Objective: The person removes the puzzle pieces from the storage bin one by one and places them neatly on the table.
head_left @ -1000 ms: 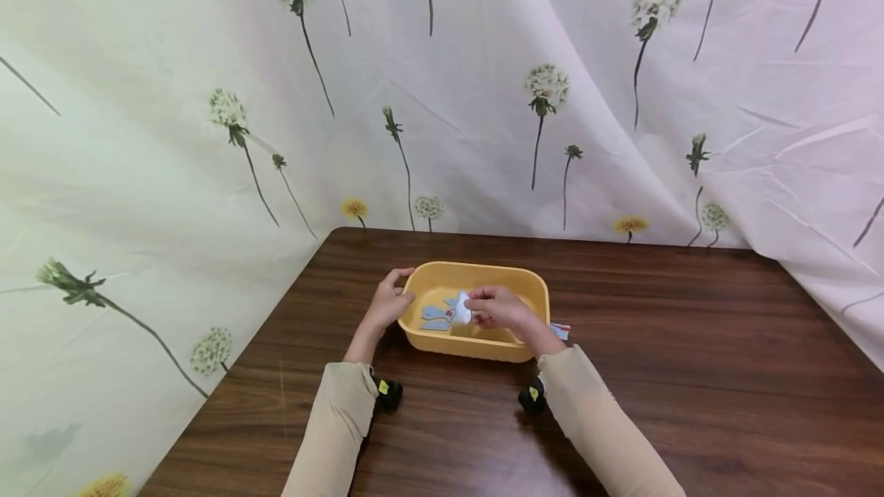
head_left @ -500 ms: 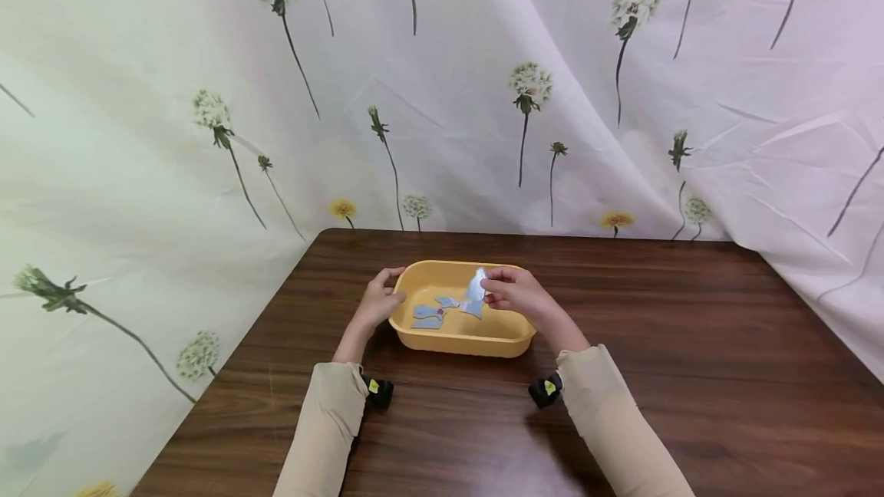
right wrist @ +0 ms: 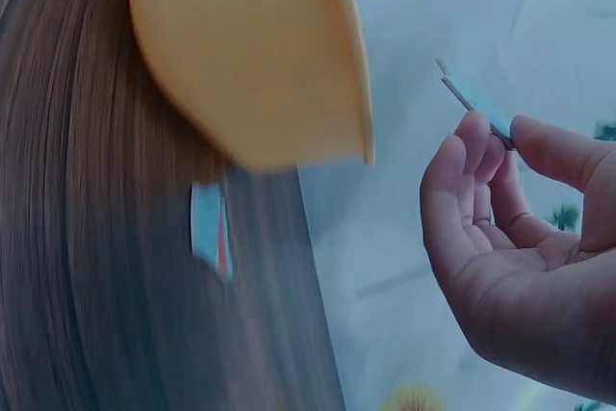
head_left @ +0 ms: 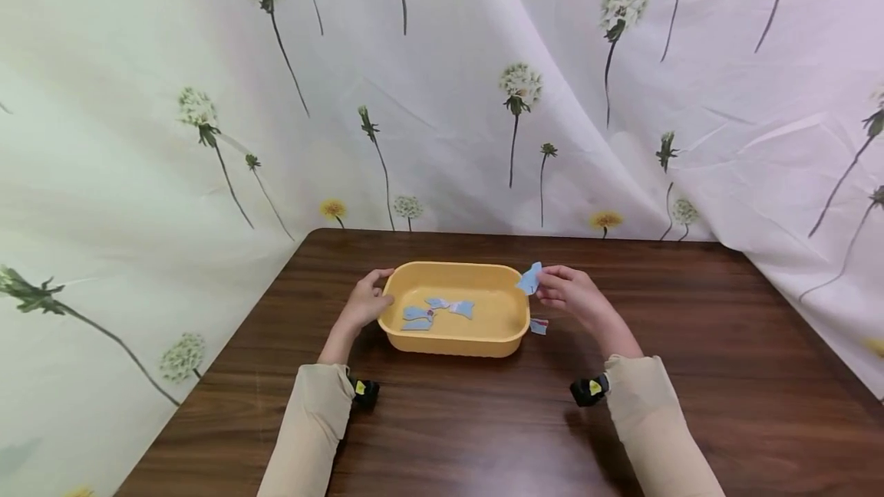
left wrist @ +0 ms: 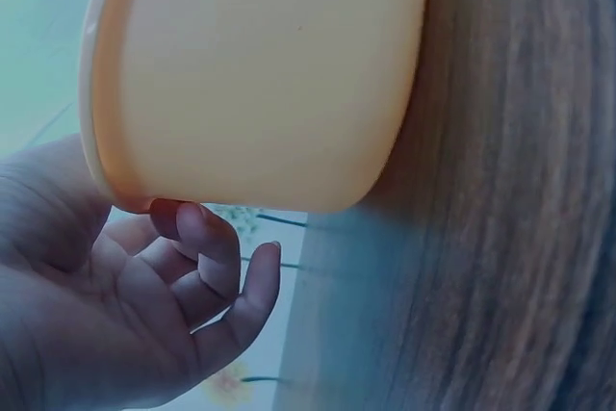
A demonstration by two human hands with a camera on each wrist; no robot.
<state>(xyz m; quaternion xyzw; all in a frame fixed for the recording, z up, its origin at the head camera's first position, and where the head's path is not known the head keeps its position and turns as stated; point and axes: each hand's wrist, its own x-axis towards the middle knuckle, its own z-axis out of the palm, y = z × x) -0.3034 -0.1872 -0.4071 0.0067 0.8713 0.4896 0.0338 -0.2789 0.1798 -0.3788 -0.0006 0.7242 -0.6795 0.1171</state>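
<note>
My left hand (head_left: 364,302) grips the left rim of a yellow plastic basin (head_left: 452,347), thumb at the rim and fingers around the outside. In the left wrist view, curled fingers (left wrist: 210,247) meet the edge of the basin (left wrist: 269,74). Just above the basin's right end, my right hand (head_left: 578,296) pinches a flat light-blue puzzle piece (head_left: 529,279) between thumb and fingertips. The right wrist view shows this held piece (right wrist: 476,105) nearly edge-on. Several similar blue pieces (head_left: 462,309) lie on the basin floor, some with red print.
Another blue piece (head_left: 539,327) with a red stripe lies on the brown wooden table (head_left: 456,428), close beside the basin's right end. A white curtain (head_left: 442,98) with dandelion prints hangs behind and left of the table. Each wrist wears a black camera (head_left: 589,390).
My right hand has lifted the blue piece from inside the basin and carried it right, over the right rim. The striped piece outside shows again. My left hand keeps its grip.
</note>
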